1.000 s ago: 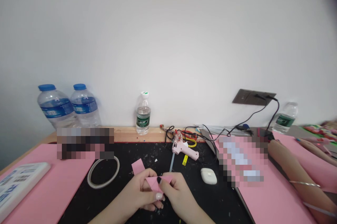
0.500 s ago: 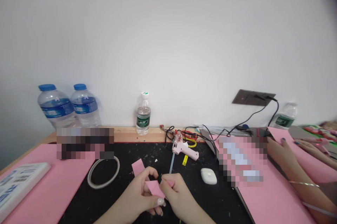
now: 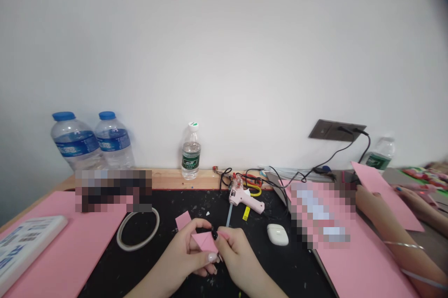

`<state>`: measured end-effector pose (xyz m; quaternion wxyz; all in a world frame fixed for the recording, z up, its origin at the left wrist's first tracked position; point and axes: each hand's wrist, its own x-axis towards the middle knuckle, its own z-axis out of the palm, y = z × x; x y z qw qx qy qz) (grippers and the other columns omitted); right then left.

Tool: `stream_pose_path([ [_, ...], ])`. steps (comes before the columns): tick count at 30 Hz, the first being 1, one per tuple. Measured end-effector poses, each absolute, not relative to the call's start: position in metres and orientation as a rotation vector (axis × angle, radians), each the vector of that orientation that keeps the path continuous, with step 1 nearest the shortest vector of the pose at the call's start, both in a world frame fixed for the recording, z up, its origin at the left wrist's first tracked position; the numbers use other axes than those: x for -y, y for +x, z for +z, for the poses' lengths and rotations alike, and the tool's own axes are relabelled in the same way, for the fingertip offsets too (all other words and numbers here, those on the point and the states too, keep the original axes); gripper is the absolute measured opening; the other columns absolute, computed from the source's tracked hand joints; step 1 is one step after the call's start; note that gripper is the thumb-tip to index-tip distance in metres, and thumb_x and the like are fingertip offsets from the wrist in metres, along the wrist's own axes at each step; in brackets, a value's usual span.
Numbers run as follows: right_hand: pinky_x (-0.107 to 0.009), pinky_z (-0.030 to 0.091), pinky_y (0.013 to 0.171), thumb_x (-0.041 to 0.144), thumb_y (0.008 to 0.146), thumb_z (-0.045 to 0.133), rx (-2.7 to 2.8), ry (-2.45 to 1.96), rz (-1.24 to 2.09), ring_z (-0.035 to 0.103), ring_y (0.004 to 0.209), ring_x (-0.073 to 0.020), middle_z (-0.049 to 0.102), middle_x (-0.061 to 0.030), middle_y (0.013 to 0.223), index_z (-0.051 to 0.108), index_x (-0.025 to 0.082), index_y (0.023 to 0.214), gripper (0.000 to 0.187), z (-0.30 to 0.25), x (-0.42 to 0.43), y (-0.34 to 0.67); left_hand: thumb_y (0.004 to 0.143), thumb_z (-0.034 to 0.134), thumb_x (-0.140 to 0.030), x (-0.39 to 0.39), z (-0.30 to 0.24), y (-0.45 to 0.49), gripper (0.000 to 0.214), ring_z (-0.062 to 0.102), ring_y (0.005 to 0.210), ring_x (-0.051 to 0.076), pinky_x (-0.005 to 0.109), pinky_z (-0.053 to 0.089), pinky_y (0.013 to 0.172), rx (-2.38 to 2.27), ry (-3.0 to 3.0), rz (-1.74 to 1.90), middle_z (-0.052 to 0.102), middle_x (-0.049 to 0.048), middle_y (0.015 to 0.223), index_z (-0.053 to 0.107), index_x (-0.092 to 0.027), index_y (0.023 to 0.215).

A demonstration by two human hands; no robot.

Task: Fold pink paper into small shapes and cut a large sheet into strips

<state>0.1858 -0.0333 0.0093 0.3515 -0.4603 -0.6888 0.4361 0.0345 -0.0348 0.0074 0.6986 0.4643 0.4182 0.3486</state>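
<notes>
A: Grip?
B: Left hand and right hand are pinching together, clamped on a folded pink piece from both sides.

A: Where's it sitting, and how far along?
B: It's hanging over the black mat, just nearer the person than the hot glue gun. One fold is showing: a triangle, tip pointing toward the person, long edge running left-right. No glue is showing on it. A pink strip is poking out beyond the left hand; can't tell if it's joined.

A: Farther out?
B: A tape ring is lying left of the glue gun, an earbud case right of it, and a water bottle is standing behind it. Far right, a co-worker's hand is holding a pink sheet.
</notes>
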Motion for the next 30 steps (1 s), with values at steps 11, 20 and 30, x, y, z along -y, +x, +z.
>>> stream_pose_path([
  [11,-0.02,0.03,0.045,0.022,0.078,0.055,1.517,-1.13,1.053,0.04,0.048,-0.0086,0.048,0.0034,0.056,0.052,0.015,0.065,0.014,0.01,0.031,0.188,0.057,0.072,-0.046,0.03,0.012,0.032,0.051,0.068,0.061,0.016,0.018,0.047,0.05,-1.022,0.858,0.787,0.072,0.0042,0.075,0.049,-0.017,0.093],
  [20,-0.022,0.043,0.057,0.006,0.071,0.058,1.669,-1.012,0.839,0.059,0.071,-0.0156,0.063,-0.0052,0.08,0.062,0.016,0.064,0.012,0.014,0.032,0.19,0.072,0.055,-0.053,0.03,0.014,0.024,0.048,0.068,0.071,0.019,0.021,0.047,0.056,-0.892,0.602,0.759,0.073,0.0087,0.074,0.053,-0.016,0.102],
  [30,-0.022,0.044,0.057,0.012,0.071,0.064,1.827,-0.997,0.862,0.056,0.066,-0.0122,0.06,-0.0068,0.1,0.068,0.018,0.073,0.007,0.019,0.034,0.189,0.061,0.072,-0.033,0.03,0.013,0.026,0.047,0.063,0.072,0.013,0.022,0.048,0.065,-1.024,0.72,0.888,0.067,0.0017,0.086,0.055,-0.021,0.103],
])
